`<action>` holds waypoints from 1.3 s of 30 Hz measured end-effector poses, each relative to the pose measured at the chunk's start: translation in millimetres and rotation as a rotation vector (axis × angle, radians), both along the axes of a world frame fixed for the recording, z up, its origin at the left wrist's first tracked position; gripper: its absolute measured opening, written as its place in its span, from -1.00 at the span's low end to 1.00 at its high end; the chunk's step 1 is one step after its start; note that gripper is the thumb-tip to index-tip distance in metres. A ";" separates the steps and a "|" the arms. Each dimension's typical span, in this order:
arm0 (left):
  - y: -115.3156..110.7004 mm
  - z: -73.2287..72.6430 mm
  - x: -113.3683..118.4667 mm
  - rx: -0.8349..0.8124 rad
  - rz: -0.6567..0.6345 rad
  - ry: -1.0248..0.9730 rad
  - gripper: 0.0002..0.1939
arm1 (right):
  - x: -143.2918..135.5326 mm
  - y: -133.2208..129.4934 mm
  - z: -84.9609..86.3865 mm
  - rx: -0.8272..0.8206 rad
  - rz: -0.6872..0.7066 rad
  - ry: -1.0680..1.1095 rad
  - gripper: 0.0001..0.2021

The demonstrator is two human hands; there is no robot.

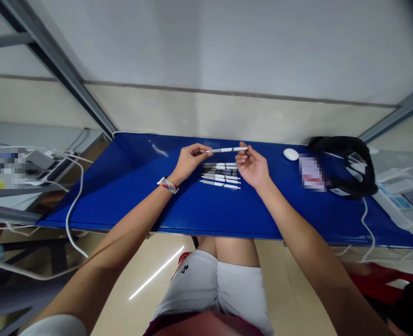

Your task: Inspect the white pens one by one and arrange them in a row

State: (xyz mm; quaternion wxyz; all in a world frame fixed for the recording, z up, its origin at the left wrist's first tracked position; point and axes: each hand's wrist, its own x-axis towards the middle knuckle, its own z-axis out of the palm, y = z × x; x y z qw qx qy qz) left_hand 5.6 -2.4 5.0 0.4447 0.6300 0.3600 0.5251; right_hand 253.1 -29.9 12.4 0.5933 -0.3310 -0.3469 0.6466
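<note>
- Gripping one end of the pen (pixel 226 150) between the fingers of the left hand (pixel 188 163), the other between those of the right hand (pixel 254 167).
- Holding it just beyond the pen row (pixel 221 177).
- Pinch lightly, support both ends evenly, stay clear of the pen row.

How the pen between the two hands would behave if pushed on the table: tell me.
The pen is likely stiff, running straight between the left hand and right hand. It is probably light, being slim and held just near its ends. Seemingly round, it may roll on the shiny blue table.
</note>
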 end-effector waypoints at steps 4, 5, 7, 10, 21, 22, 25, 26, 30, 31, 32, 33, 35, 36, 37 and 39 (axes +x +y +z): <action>0.2 -0.7 0.5 0.007 0.004 0.004 -0.67 | -1.1 -0.5 0.8 -0.010 -0.014 0.063 -0.70; 0.5 -1.0 0.5 0.005 0.008 0.006 -0.67 | -1.2 -0.7 1.0 -0.010 -0.011 0.079 -0.68; 1.1 -1.6 0.4 0.004 0.021 0.010 -0.67 | -1.5 -1.1 1.2 -0.011 0.000 0.090 -0.69; 2.1 -2.1 -0.1 0.015 0.053 0.005 -0.66 | -2.2 -1.2 1.0 -0.028 0.009 0.070 -0.79; 0.5 -0.5 0.5 0.045 0.076 -0.008 -0.71 | -1.2 -3.2 2.0 0.004 0.012 0.058 -0.78; 0.5 -0.5 0.4 0.050 0.075 -0.010 -0.71 | -1.4 -3.0 1.4 0.001 0.016 0.071 -0.79; 0.1 0.2 -0.1 0.061 0.071 -0.012 -0.72 | -2.3 -1.9 -1.5 -0.004 0.013 0.123 -0.84; 0.0 0.4 -0.3 0.059 0.071 -0.008 -0.72 | -2.4 -1.5 -2.5 0.000 0.011 0.132 -0.84; 0.0 0.5 -0.5 0.052 0.079 0.010 -0.70 | -1.4 -1.4 -5.0 0.024 0.014 0.140 -0.82; 0.3 0.2 -0.5 0.052 0.080 0.015 -0.70 | -1.0 -1.9 -4.8 0.031 0.014 0.143 -0.80; 0.6 -0.3 -0.6 0.054 0.078 0.017 -0.70 | -0.7 -2.5 -4.3 0.036 0.015 0.147 -0.77; 1.1 -0.9 -0.6 0.055 0.074 0.017 -0.69 | -0.6 -3.2 -3.3 0.034 0.017 0.154 -0.74; 2.1 -2.1 -0.8 0.058 0.070 0.007 -0.69 | -1.1 -4.5 -0.7 0.001 0.017 0.181 -0.77; 2.5 -2.5 -0.9 0.057 0.067 0.004 -0.69 | -1.6 -5.0 0.8 -0.028 0.016 0.206 -0.81; 2.9 -2.9 -1.0 0.055 0.068 0.001 -0.69 | -2.3 -5.2 2.4 -0.060 0.016 0.240 -0.85; 3.3 -3.1 -1.1 0.049 0.075 0.003 -0.69 | -3.7 -5.4 5.3 -0.116 0.026 0.329 -0.88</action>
